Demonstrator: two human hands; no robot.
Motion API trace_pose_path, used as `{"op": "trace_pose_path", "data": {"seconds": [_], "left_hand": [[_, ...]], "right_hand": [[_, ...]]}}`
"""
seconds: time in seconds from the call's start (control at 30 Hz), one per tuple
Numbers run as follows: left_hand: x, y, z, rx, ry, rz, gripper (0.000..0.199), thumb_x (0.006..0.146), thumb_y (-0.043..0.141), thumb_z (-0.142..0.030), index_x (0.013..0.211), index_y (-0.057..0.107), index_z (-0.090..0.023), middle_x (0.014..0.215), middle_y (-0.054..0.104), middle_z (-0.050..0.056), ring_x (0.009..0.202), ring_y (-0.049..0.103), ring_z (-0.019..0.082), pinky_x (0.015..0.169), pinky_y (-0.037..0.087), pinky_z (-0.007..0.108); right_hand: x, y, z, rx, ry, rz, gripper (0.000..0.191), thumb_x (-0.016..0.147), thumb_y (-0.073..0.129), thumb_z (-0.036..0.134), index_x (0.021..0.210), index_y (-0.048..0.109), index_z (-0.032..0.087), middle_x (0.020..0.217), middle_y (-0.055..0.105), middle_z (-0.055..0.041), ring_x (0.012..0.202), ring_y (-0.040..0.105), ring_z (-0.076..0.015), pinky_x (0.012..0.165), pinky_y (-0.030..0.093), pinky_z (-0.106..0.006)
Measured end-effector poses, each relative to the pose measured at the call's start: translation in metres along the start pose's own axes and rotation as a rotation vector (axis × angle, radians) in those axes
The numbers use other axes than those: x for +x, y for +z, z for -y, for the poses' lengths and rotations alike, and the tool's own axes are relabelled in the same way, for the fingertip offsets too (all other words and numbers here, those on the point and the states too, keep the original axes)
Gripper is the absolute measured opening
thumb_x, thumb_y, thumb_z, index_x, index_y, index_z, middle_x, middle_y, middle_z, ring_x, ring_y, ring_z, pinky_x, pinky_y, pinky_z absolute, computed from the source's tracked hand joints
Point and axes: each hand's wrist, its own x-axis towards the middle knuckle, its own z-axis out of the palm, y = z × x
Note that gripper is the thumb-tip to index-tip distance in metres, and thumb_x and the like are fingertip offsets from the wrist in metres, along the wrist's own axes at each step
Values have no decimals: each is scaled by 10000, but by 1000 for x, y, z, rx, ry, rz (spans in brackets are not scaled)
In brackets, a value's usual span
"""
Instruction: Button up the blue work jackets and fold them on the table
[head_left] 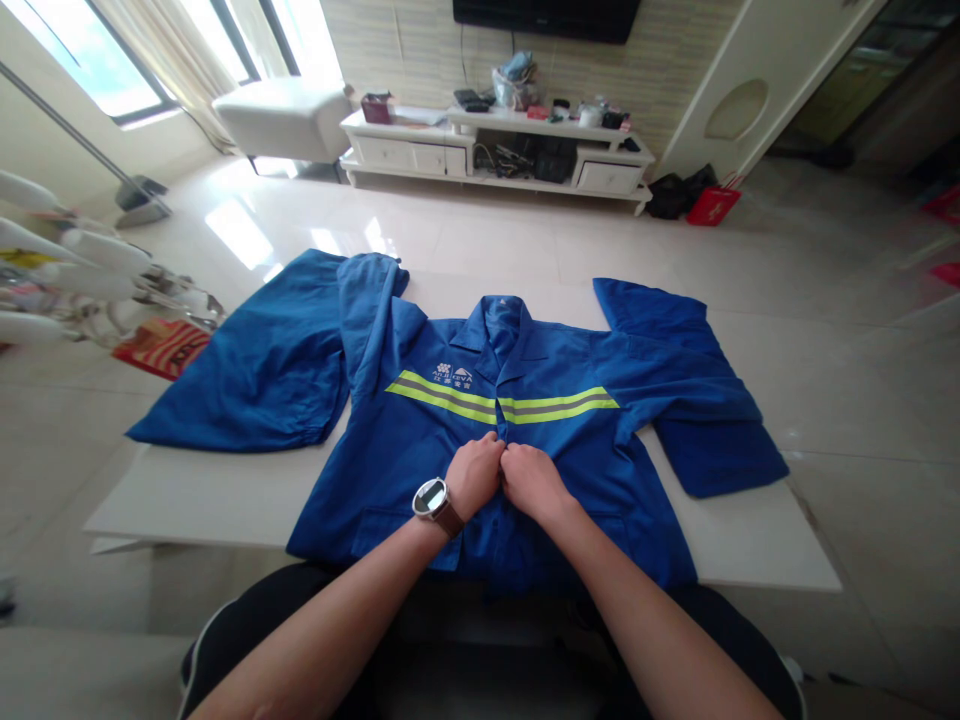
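Note:
A blue work jacket [555,360] with a yellow-green reflective stripe and a chest logo lies spread face up, collar away from me. My left hand [475,474], with a watch [431,497] on its wrist, pinches the jacket's front edge just below the stripe. Close against it, my right hand [529,480] grips the other side of the front opening. The fingertips of both hands meet at the middle; any button between them is hidden. Folded blue cloth lies by each sleeve, one piece at the left [255,365] and one at the right [720,455].
The jacket rests on a low white table [757,545]. Beyond it stand a white TV cabinet [412,155] with items on top and a white padded bench [285,115]. Bottles and bags [169,345] are at the left. A red bag [712,205] sits on the floor.

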Motion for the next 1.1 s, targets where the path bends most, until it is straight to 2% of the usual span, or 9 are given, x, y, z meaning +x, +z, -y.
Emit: {"op": "trace_pose_path", "data": {"seconds": [0.3,0.63,0.87,1.1], "left_hand": [[-1,-3,-2,0,-20,31,232,979,438,-135,988,666,-175,1097,656,103,875,688,195,815,530,317],[0,-1,-1,5,-4,6,208,963,456,-128,956,658,-175,1074,660,90,843,689,200,764,527,322],[-1,-4,-3,12,-12,22,195,969,464,-126,961,652,-175,1086,656,96,863,694,201,776,528,322],[-1,-3,-2,10,-15,32,218,968,449,-118,977,660,-175,1095,654,101,876,692,202,804,531,325]], "right_hand": [[0,-2,1,-5,10,16,321,957,439,93,1090,732,91,1087,740,-186,1036,714,-271,893,541,-323],[0,-1,1,-8,10,21,297,970,460,112,1100,727,102,1100,737,-184,1047,713,-261,901,532,-310],[1,0,0,-1,6,8,298,950,469,103,1093,730,95,1078,738,-177,1032,715,-276,896,539,-332],[0,-1,1,5,12,16,310,959,456,99,1101,732,86,1088,738,-189,1046,712,-267,908,528,-307]]}}
